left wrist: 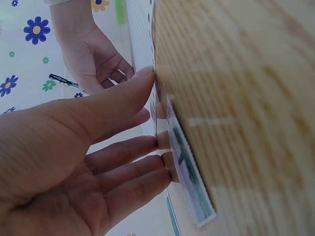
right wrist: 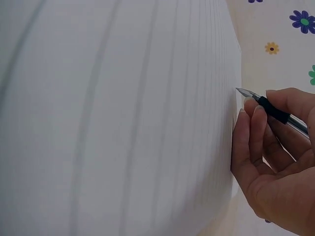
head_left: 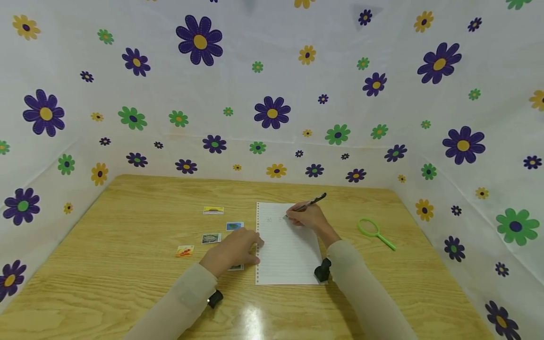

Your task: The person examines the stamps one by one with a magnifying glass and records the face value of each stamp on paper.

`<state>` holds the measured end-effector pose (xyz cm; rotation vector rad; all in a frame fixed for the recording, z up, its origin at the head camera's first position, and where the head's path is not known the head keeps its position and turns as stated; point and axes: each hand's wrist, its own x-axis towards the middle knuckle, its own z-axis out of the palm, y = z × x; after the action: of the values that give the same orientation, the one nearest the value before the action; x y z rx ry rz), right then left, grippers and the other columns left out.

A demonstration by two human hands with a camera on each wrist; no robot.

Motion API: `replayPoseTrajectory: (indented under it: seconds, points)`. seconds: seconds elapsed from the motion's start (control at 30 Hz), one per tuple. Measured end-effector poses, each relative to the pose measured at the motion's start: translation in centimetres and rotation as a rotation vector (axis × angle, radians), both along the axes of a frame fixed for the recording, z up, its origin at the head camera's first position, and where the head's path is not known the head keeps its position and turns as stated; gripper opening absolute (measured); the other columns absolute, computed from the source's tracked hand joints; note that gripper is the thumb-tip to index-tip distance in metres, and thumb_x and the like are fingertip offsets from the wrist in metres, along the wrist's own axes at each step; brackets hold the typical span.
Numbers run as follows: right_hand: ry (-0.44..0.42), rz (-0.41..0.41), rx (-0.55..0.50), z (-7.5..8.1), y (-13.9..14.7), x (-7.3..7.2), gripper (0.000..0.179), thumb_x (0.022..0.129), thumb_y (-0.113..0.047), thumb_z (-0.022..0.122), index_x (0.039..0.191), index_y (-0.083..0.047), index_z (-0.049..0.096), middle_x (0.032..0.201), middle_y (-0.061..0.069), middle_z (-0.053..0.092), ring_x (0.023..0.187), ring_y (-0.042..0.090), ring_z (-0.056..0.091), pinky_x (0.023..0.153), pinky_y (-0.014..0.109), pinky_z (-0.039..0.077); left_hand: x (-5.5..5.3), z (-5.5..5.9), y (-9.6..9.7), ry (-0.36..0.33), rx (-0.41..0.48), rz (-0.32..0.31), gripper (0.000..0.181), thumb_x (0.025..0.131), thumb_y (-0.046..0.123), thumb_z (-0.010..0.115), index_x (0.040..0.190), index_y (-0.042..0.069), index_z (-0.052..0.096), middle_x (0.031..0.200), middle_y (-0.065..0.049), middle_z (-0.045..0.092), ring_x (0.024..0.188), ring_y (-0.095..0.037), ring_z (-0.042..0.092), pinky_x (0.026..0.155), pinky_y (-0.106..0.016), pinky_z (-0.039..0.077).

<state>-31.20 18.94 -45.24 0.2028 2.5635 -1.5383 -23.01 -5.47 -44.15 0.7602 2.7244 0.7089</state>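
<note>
While the pen [head_left: 316, 199] points down at the lined sheet [head_left: 286, 255], its tip looks to be on the paper, upper part, just beside some faint marks too small to read. Sheet lies flat on the wooden table [head_left: 127, 283], roughly in the middle, punched edge to the left. Right hand [head_left: 309, 218] pinches the pen near its tip, other fingers curled under, side of the hand resting on the paper. Left hand [head_left: 235, 249] holds nothing: fingers fairly straight and a little apart, thumb and fingertips at the punched edge, apparently steadying it.

Step in hand, as I judge it: writing a line near the top. Next move likely calls for small pen strokes rightward, with light left-hand pressure so the sheet doesn't slip.

Around: left of the sheet, small picture cards, namely yellow [head_left: 213, 210], blue [head_left: 234, 226], grey [head_left: 211, 238], orange [head_left: 184, 251], plus a greenish card [left wrist: 192, 172] partly under the left hand. Green magnifying glass [head_left: 379, 235] lies well apart to the right. Flowered cloth [head_left: 238, 89] behind and at both sides.

In the way: the left hand partly covers the greenish card and could nudge it; the right wrist's black device [head_left: 323, 270] overlaps the sheet's lower right corner.
</note>
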Motion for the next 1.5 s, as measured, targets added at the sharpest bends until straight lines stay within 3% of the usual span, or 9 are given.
replayPoseTrajectory:
  seconds: [0.53, 1.5]
  points:
    - [0.002, 0.018, -0.036, 0.04, 0.2, -0.21, 0.024, 0.092, -0.023, 0.078, 0.109, -0.006, 0.077, 0.09, 0.003, 0.078, 0.071, 0.01, 0.066, 0.069, 0.021, 0.059, -0.42, -0.08, 0.17, -0.002, -0.012, 0.013, 0.044, 0.084, 0.018, 0.086, 0.124, 0.006, 0.075, 0.144, -0.018, 0.063, 0.136, -0.035, 0.058, 0.111, -0.047, 0.05]
    - [-0.009, 0.068, -0.048, 0.25, 0.38, 0.12, 0.022, 0.094, -0.021, 0.076, 0.111, -0.007, 0.077, 0.088, 0.002, 0.076, 0.074, 0.011, 0.064, 0.07, 0.021, 0.057, -0.08, 0.03, -0.1, -0.03, -0.004, 0.017, 0.044, 0.085, 0.018, 0.085, 0.125, 0.006, 0.074, 0.146, -0.018, 0.061, 0.139, -0.037, 0.055, 0.114, -0.049, 0.048]
